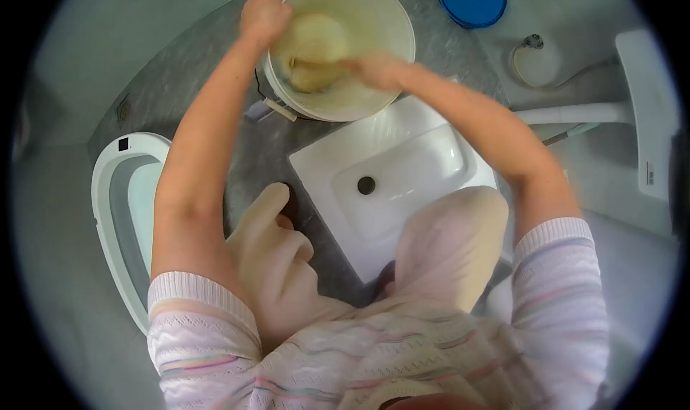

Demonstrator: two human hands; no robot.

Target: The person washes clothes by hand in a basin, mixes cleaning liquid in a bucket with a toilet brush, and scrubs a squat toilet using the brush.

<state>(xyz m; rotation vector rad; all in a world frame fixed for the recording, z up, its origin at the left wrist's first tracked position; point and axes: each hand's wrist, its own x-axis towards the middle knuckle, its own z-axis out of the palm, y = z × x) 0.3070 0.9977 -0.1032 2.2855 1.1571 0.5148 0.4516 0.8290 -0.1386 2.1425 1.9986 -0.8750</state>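
Note:
A large white bucket (410, 33) stands at the top middle, its inside stained yellowish. My left hand (264, 16) is closed over the bucket's left rim. Inside the bucket, my right hand (375, 71) is blurred by motion, its fingers closed around a tan, brush-like tool (316, 74). The tool points left, low in the bucket; its exact kind is hard to make out. A pale pool or patch (320, 40) shows on the bucket's bottom. The bucket's handle grip (280, 109) hangs down on the near side.
A white washbasin (323, 162) with a dark drain hole lies between my knees and the bucket. To the left is a white oval basin (103, 187). A blue lid (472, 0), a floor drain (532, 42) and a white bracket-like fixture (640, 108) are on the right.

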